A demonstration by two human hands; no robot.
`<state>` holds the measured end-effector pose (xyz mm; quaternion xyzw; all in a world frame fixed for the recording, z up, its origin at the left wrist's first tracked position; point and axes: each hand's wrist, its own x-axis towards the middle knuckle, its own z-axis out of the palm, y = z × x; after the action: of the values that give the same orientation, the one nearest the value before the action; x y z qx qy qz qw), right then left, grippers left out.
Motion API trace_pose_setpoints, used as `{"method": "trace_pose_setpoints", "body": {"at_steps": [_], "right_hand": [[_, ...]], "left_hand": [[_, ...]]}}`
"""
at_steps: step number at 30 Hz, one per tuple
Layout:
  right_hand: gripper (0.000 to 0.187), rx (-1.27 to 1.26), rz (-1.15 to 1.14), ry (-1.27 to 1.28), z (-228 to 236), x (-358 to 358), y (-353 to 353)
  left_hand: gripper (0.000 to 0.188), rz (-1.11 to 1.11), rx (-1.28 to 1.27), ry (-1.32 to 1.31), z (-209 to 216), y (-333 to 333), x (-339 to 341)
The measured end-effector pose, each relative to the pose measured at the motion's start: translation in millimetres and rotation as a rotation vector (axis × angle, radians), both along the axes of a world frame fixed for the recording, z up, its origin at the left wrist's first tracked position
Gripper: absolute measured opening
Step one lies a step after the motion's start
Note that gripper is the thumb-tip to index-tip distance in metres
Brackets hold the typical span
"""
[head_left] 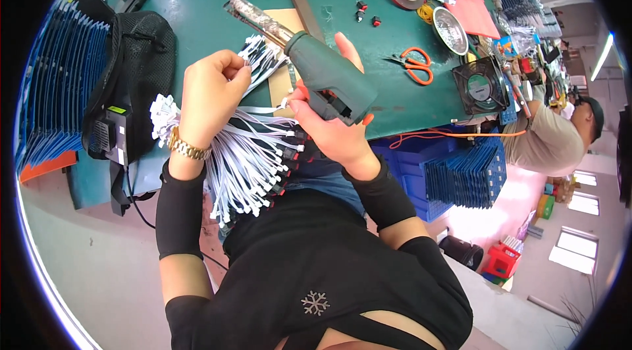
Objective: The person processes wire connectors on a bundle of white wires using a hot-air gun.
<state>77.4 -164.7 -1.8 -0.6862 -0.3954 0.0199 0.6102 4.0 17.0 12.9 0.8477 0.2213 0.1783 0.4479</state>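
at 12 o'clock, bare right hand (337, 140) grips dark-green plastic heat gun (332, 73), metal nozzle (260, 19) toward 10; left hand (212, 90) curled, can't tell if holding. better aim clear of thin white cable bundle (243, 160), gun's 8.

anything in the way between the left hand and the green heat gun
Some white cables lie between the left hand and the green heat gun in this view. They look lower, toward the green table, so may not block it; one picture cannot settle that.
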Motion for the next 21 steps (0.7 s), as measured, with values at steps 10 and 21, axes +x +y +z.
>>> {"method": "trace_pose_setpoints", "body": {"at_steps": [10,21], "right_hand": [[0.091,0.134,0.007,0.226,0,-7,6],[0.098,0.133,0.014,0.289,-6,0,7]], "left_hand": [[0.016,-0.078,0.408,-0.066,-18,-21,-6],[0.014,-0.265,0.129,-0.207,8,-35,-25]]}}
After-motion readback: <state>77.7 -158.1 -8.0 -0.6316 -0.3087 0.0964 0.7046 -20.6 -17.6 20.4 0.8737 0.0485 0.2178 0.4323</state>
